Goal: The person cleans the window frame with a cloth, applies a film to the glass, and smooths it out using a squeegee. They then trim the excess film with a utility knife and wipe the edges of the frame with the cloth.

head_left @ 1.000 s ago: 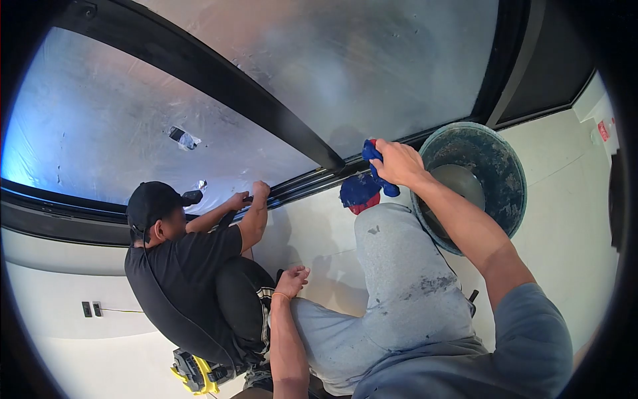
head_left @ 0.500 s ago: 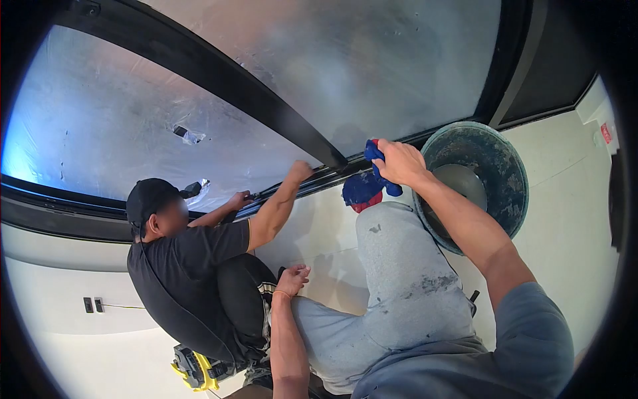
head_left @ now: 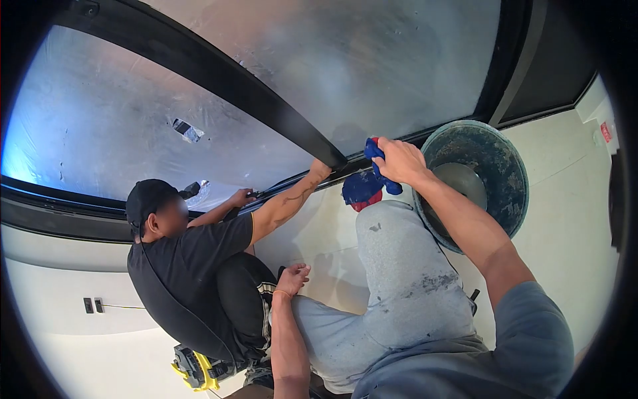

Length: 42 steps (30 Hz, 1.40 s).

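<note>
While the frosted glass pane fills the upper left, a yellow-and-black tool lies on the pale floor at the bottom edge, just behind a co-worker in a black shirt who crouches against the dark window frame. That co-worker's near hand rests on the sill track, and the far hand reaches along the same track to where the slanted black mullion meets it. Lower down, the person's left hand hangs over the floor between the co-worker's knee and the person's own grey trouser leg, fingers loosely curled and holding nothing. Bare floor shows in a narrow strip between the two bodies. Further right, the right hand is closed around a blue cloth with a red patch, gripping it just above the raised knee and close to the base of the frame, right beside the co-worker's outstretched hand. Directly right of that hand stands a dark round bucket, its rim almost touching the forearm; its stained inner wall is speckled, and a grey, smooth mass sits in the bottom, though what it is cannot be told. Beyond the bucket the floor runs open to the white wall at the right edge.
</note>
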Each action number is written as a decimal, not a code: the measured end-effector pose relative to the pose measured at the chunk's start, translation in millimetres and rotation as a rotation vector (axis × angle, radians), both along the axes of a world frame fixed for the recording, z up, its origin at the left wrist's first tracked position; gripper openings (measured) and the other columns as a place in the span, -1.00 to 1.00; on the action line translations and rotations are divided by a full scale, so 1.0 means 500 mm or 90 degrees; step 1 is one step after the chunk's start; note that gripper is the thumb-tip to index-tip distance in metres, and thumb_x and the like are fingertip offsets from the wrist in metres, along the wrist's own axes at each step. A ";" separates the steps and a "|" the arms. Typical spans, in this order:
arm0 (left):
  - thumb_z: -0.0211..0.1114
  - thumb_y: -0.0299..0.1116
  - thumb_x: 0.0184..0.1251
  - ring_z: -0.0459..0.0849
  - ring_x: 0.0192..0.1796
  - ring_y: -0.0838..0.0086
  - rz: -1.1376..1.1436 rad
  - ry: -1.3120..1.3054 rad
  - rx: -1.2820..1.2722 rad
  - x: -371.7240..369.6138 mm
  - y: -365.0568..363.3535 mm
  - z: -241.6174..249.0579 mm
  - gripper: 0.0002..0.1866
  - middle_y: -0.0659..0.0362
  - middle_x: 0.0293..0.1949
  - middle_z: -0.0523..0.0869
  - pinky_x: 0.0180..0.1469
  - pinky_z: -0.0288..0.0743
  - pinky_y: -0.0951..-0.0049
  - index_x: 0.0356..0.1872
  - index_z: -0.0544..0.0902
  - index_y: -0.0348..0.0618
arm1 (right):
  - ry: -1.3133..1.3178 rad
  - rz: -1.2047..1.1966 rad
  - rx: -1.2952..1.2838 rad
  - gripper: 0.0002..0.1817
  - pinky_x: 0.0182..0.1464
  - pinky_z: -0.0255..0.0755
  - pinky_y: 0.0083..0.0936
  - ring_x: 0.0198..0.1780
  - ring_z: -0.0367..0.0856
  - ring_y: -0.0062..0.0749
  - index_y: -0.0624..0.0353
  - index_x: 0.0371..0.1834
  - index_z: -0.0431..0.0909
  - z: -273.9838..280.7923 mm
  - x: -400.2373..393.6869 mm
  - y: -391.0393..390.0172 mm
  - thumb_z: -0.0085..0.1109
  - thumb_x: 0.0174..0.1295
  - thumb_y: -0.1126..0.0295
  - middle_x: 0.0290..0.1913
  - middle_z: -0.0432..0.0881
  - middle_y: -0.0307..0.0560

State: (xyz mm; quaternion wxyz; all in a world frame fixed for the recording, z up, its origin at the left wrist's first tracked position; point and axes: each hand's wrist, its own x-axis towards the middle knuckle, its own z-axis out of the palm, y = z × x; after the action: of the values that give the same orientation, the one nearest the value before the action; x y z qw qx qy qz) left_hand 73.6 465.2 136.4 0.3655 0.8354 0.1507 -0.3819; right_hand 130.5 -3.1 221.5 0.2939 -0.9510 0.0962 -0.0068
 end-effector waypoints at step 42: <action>0.34 -0.03 0.39 0.79 -0.11 0.29 -0.030 -0.026 0.014 -0.006 -0.008 0.022 -0.37 -0.05 -0.06 0.76 -0.13 0.61 0.37 0.25 0.55 -0.38 | -0.023 -0.003 -0.011 -0.65 0.00 0.53 0.01 -0.08 0.70 0.18 0.26 -0.06 0.53 -0.008 0.000 -0.001 0.27 0.24 0.23 -0.22 0.73 0.22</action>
State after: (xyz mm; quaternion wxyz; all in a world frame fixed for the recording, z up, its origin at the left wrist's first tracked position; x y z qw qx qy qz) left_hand 70.7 461.5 147.5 0.3501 0.8504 0.1280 -0.3712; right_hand 130.4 -3.5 217.6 0.2876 -0.9529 0.0932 -0.0254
